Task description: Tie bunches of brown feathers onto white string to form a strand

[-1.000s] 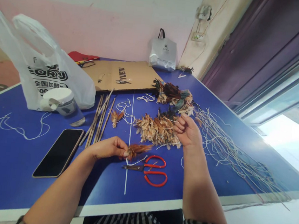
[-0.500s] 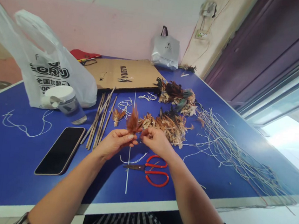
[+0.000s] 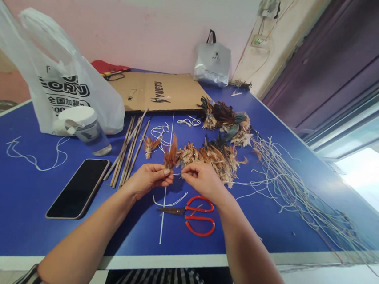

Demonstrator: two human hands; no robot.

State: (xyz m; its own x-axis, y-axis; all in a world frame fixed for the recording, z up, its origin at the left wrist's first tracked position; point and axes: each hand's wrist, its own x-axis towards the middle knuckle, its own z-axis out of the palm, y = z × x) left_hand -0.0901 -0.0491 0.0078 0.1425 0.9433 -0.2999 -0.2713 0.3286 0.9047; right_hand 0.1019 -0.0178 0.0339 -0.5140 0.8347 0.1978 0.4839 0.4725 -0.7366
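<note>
My left hand (image 3: 152, 179) pinches the base of a small bunch of reddish-brown feathers (image 3: 171, 153), tips pointing up. From that base a short white string (image 3: 177, 174) runs taut to my right hand (image 3: 202, 179), whose thumb and fingers are closed on its other end. Beyond my right hand lies a pile of tan and brown feathers (image 3: 223, 161), with a darker feather heap (image 3: 225, 116) behind it. A small feather bundle (image 3: 150, 146) rests left of the held bunch. Red-handled scissors (image 3: 199, 214) lie nearer me, blades pointing left, beside a loose piece of string (image 3: 172, 203).
Thin sticks (image 3: 126, 154) lie left of centre, near a phone (image 3: 78, 188), a lidded plastic cup (image 3: 88, 128) and a white plastic bag (image 3: 71, 81). Flat cardboard (image 3: 141, 88) and a silver bag (image 3: 212, 64) are at the back. Tangled strings (image 3: 298, 197) spread across the right.
My right hand has drawn slightly away from my left, and a stretch of white string now shows between them. The view has shifted a little.
</note>
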